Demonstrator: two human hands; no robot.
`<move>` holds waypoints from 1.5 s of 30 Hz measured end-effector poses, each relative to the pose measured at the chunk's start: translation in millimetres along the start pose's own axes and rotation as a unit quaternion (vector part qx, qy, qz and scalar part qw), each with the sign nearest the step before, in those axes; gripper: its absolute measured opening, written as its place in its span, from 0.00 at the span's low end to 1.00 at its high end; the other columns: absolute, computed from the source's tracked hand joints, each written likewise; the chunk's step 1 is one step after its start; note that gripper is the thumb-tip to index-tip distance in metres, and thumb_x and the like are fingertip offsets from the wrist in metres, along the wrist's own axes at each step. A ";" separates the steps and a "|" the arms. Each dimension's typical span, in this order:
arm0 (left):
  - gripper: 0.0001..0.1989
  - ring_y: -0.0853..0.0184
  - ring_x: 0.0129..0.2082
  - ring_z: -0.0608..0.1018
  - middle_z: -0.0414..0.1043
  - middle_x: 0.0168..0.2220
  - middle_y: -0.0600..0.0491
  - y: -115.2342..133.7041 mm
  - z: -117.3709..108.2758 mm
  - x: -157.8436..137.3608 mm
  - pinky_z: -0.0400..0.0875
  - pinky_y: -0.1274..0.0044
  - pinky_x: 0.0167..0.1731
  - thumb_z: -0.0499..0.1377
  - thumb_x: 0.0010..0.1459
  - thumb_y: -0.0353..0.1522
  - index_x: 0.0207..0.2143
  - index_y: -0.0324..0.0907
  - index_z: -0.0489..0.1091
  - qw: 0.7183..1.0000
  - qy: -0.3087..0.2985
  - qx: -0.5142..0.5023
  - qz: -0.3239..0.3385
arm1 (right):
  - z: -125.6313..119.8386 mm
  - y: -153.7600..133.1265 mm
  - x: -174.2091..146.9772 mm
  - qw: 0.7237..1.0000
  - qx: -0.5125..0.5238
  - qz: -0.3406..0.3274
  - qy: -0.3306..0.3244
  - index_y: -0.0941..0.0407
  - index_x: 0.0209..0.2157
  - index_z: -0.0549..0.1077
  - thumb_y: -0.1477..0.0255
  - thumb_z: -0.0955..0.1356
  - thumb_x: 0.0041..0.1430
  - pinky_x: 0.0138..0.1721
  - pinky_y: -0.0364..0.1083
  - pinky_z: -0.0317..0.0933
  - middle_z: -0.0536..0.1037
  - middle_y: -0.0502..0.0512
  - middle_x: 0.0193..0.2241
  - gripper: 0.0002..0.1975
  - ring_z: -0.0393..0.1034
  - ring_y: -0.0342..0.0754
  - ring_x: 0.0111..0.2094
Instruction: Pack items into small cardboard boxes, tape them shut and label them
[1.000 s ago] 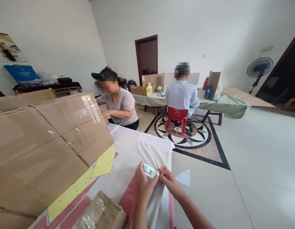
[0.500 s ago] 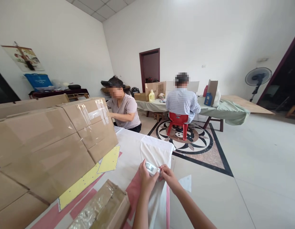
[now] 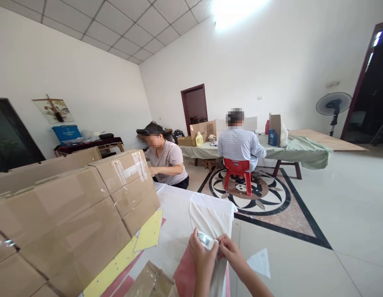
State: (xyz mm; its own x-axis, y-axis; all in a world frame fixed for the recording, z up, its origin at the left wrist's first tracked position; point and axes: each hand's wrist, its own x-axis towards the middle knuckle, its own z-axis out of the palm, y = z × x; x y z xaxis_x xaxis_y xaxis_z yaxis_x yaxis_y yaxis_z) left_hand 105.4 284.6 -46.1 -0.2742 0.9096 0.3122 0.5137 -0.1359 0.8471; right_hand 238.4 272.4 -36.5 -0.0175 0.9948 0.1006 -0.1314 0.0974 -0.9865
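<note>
My left hand [image 3: 201, 252] is closed around a small white object [image 3: 206, 239] shaped like a little bottle, with a greyish panel on its upper face. Its exact kind is too small to tell. At its right end, the fingers of my right hand [image 3: 227, 247] are pinched together; what sits between them is hidden. Both hands are above the edge of a table covered with a white and pink cloth [image 3: 176, 206]. A taped cardboard box [image 3: 152, 282] lies just left of my left forearm.
Stacked cardboard boxes [image 3: 76, 214] fill the left side, with yellow sheets [image 3: 150, 231] along their base. One person [image 3: 168, 161] sits beyond the boxes. Another person [image 3: 239, 144] sits on a red chair [image 3: 237, 167] at a green-covered table [image 3: 306, 152]. A fan [image 3: 333, 104] stands right.
The camera has tilted up, so the room and my hands appear lower and slightly to the right. My hands keep nearly the same hold on the white object.
</note>
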 end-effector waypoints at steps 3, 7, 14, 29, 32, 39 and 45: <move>0.40 0.48 0.66 0.64 0.61 0.62 0.38 1.0 3.3 0.5 0.59 0.58 0.66 0.62 0.52 0.37 0.65 0.41 0.53 1.000 0.016 0.011 0.002 | -1.2 3.6 -0.7 1.000 0.000 -0.006 -0.007 0.57 0.21 0.69 0.45 0.72 0.51 0.33 0.50 0.68 0.68 0.54 0.37 0.29 0.68 0.46 0.28; 0.39 0.49 0.66 0.64 0.61 0.63 0.37 3.8 3.1 -0.3 0.59 0.59 0.66 0.62 0.52 0.36 0.64 0.40 0.54 1.000 0.014 0.014 -0.003 | -2.7 4.1 -1.9 1.000 0.006 -0.011 -0.016 0.57 0.23 0.71 0.47 0.72 0.54 0.34 0.50 0.68 0.68 0.53 0.37 0.26 0.69 0.46 0.28; 0.39 0.50 0.67 0.63 0.59 0.64 0.38 3.0 2.8 -0.4 0.58 0.60 0.67 0.63 0.52 0.38 0.64 0.42 0.52 1.000 0.012 0.009 -0.009 | -3.0 8.2 -0.5 1.000 0.010 -0.015 -0.021 0.56 0.21 0.68 0.45 0.71 0.54 0.34 0.50 0.69 0.67 0.55 0.38 0.28 0.68 0.47 0.29; 0.38 0.54 0.67 0.62 0.56 0.64 0.39 9.4 -10.0 -1.9 0.60 0.65 0.65 0.65 0.54 0.37 0.65 0.43 0.53 0.999 -0.034 0.036 -0.003 | -1.7 15.5 1.2 0.999 0.035 -0.029 -0.004 0.56 0.19 0.66 0.53 0.71 0.55 0.38 0.49 0.68 0.69 0.55 0.38 0.24 0.68 0.48 0.35; 0.40 0.54 0.68 0.61 0.55 0.66 0.40 8.4 -11.9 -1.5 0.59 0.65 0.65 0.65 0.56 0.38 0.66 0.44 0.52 0.997 -0.049 0.052 -0.017 | -0.9 20.9 -1.3 0.999 0.030 -0.034 0.002 0.56 0.20 0.68 0.57 0.70 0.56 0.43 0.49 0.67 0.69 0.55 0.39 0.19 0.69 0.51 0.42; 0.42 0.56 0.66 0.64 0.59 0.65 0.43 15.2 -11.0 -0.2 0.61 0.70 0.63 0.66 0.50 0.35 0.65 0.45 0.54 0.996 -0.042 0.039 -0.062 | -7.6 18.6 0.8 0.998 -0.016 -0.050 -0.038 0.55 0.19 0.71 0.55 0.69 0.56 0.46 0.51 0.68 0.69 0.57 0.38 0.20 0.68 0.55 0.45; 0.44 0.56 0.67 0.64 0.58 0.67 0.42 22.2 -12.4 -0.5 0.59 0.72 0.64 0.66 0.48 0.36 0.67 0.43 0.53 0.997 -0.036 0.030 -0.059 | -13.4 15.7 10.8 0.996 -0.002 -0.061 -0.072 0.55 0.18 0.68 0.44 0.71 0.49 0.40 0.52 0.72 0.69 0.56 0.36 0.28 0.68 0.51 0.37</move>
State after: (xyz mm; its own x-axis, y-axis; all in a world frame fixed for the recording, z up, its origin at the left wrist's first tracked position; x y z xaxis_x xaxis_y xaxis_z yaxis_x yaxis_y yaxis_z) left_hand 106.8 276.2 -22.1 -0.2782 0.9438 0.1786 0.5304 -0.0041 0.8478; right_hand 249.4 285.1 -52.7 -0.1435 0.9609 0.2369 -0.1369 0.2178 -0.9663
